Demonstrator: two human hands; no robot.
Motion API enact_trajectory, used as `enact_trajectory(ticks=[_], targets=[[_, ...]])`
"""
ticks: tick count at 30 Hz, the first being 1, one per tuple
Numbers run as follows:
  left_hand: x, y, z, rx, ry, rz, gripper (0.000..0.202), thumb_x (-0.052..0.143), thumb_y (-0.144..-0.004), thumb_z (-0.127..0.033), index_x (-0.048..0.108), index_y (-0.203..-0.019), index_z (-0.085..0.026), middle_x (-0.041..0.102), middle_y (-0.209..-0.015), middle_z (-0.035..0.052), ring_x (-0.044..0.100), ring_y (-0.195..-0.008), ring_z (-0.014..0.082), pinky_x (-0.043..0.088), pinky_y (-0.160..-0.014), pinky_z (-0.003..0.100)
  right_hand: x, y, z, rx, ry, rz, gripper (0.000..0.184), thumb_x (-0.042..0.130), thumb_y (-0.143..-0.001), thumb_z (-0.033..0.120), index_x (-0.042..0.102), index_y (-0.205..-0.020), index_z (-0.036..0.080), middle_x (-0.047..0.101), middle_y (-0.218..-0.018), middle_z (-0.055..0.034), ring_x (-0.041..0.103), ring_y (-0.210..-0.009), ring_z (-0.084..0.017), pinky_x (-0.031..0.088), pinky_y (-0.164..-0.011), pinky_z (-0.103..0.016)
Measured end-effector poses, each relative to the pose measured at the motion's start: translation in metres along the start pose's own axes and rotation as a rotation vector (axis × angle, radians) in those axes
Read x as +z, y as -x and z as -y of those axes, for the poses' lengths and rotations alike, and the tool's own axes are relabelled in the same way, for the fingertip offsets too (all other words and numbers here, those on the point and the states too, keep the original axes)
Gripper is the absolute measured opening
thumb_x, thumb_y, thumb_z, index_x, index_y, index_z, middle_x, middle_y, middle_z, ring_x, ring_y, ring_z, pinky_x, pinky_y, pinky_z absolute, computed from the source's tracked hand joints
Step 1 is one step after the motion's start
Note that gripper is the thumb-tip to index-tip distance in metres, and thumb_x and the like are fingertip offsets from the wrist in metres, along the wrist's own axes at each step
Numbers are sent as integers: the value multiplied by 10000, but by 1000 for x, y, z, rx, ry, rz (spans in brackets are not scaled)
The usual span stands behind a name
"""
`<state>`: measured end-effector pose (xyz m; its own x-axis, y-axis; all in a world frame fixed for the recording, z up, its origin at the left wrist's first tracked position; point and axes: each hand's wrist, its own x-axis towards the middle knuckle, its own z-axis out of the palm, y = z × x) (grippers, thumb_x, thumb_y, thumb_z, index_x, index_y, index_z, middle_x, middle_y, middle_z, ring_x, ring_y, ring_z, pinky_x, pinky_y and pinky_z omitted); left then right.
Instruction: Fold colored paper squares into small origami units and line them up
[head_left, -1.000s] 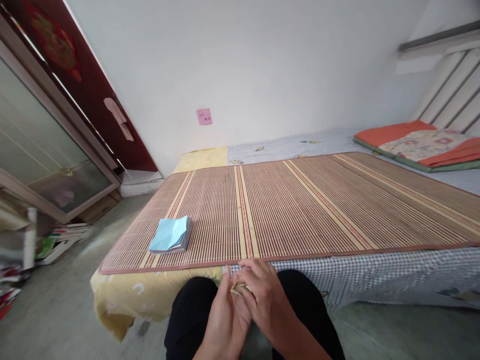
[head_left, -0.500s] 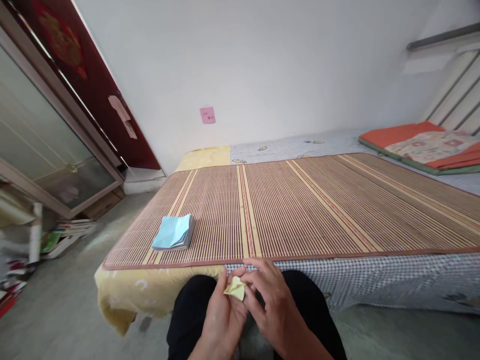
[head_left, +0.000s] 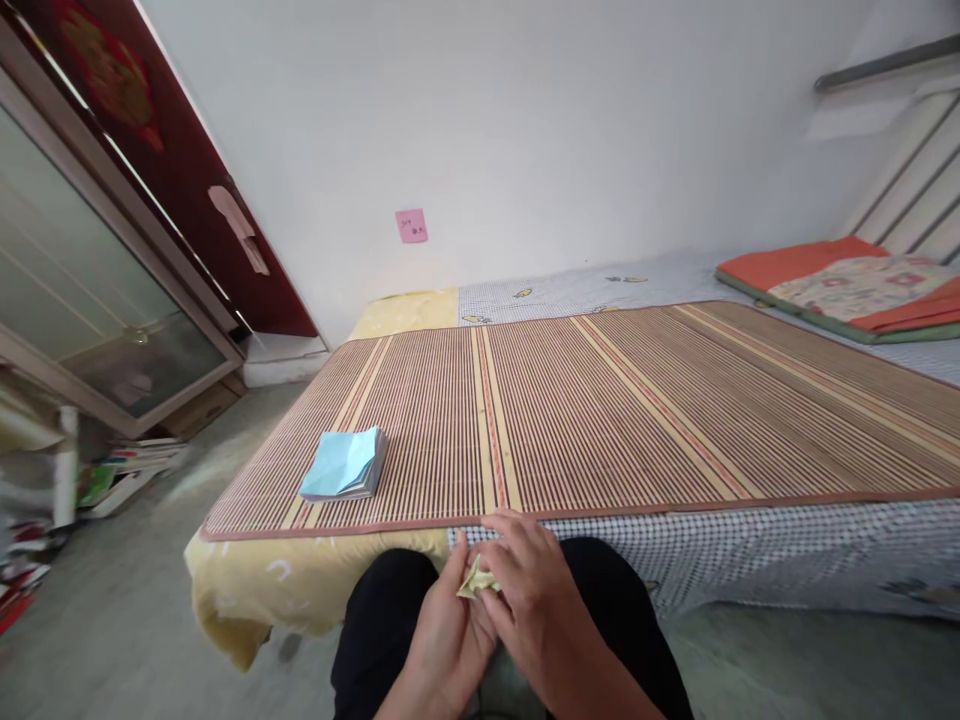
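Observation:
A small piece of pale yellow folded paper (head_left: 477,580) is held between my two hands, just in front of the bed's near edge. My left hand (head_left: 450,632) is turned palm up beneath it, thumb along its left side. Over its right side curl the fingers of my right hand (head_left: 531,590), covering part of it. The exact shape of the folds is hard to make out. On the mat to the left lies a thick stack of square paper (head_left: 343,464) with a light blue sheet on top, apart from both hands.
A striped bamboo mat (head_left: 600,420) covers the bed. A folded orange quilt (head_left: 810,262) lies at the far right. A pink note (head_left: 411,226) is stuck to the wall. Left are a glass-paneled door (head_left: 112,290) and books (head_left: 124,468) on the floor.
My right fingers have closed further over the yellow paper, which now looks more crumpled and shows less of its surface. The paper stack stays where it was on the mat.

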<state>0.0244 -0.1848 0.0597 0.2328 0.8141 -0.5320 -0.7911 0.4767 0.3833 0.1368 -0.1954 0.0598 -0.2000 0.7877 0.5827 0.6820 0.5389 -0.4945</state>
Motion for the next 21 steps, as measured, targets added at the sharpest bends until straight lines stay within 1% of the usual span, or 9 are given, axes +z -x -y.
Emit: enact_trajectory(ticks=[2, 4, 8, 10, 13, 15, 17, 19, 21], targets=[[-1, -2, 1, -7, -13, -3, 428, 397, -1066, -263, 707, -866, -46, 716, -719, 99, 686, -613, 146, 544, -568, 227, 1, -1, 1, -41, 61, -8, 161, 629, -820, 51, 646, -905, 187, 670, -1281, -128, 588, -1235, -340, 474, -1034, -545], [-3, -3, 2, -6, -12, -14, 406, 410, -1063, -266, 706, -911, -34, 730, -763, 118, 704, -653, 154, 551, -568, 222, 2, -2, 0, -66, 96, 0, 112, 629, -862, 89, 664, -906, 186, 679, -1293, -120, 587, -1251, -341, 476, -1043, -542], [-6, -6, 5, 12, 7, -63, 320, 429, -1058, -219, 690, -969, -56, 744, -835, 115, 717, -689, 137, 558, -578, 197, 10, -1, -4, -74, 106, -12, 110, 608, -914, 104, 678, -865, 174, 716, -1243, -102, 616, -1221, -317, 498, -1031, -515], [-8, -7, 5, -31, 39, -53, 318, 413, -1064, -219, 676, -974, -64, 736, -822, 100, 713, -670, 126, 557, -576, 191, 14, 0, -6, -70, 98, -23, 123, 604, -916, 94, 681, -854, 168, 723, -1224, -105, 624, -1204, -312, 500, -1030, -514], [-9, -9, 2, -99, 85, -18, 362, 375, -1077, -259, 662, -987, -59, 723, -806, 95, 708, -651, 119, 546, -557, 181, 15, 2, -6, -52, 56, -7, 120, 607, -902, 80, 686, -891, 170, 705, -1241, -115, 610, -1211, -313, 490, -1038, -522], [-8, -10, -1, -101, 92, -11, 380, 364, -1080, -275, 661, -997, -54, 722, -811, 100, 711, -663, 122, 548, -569, 183, 12, 2, -6, -39, 3, 8, 143, 613, -883, 70, 685, -940, 179, 688, -1254, -117, 599, -1215, -314, 483, -1040, -529], [-8, -10, -3, -87, 100, 0, 387, 367, -1078, -294, 664, -1001, -58, 727, -825, 104, 721, -701, 137, 563, -611, 202, 5, 3, -6, -34, -72, 9, 212, 620, -855, 55, 676, -1009, 189, 675, -1250, -115, 589, -1216, -312, 478, -1039, -531], [-7, -10, -5, -65, 102, 25, 393, 379, -1073, -319, 668, -1017, -57, 740, -852, 121, 732, -756, 171, 586, -676, 250, -4, 3, -9, -22, -157, 6, 307, 609, -833, 37, 657, -1087, 202, 656, -1252, -107, 581, -1218, -298, 483, -1034, -509], [-7, -10, -7, -37, 80, 40, 404, 398, -1065, -342, 664, -1063, -38, 755, -899, 160, 745, -815, 216, 602, -747, 316, -14, 4, -14, 12, -225, 2, 342, 570, -851, 34, 643, -1126, 224, 644, -1240, -89, 590, -1194, -269, 501, -1011, -461]])
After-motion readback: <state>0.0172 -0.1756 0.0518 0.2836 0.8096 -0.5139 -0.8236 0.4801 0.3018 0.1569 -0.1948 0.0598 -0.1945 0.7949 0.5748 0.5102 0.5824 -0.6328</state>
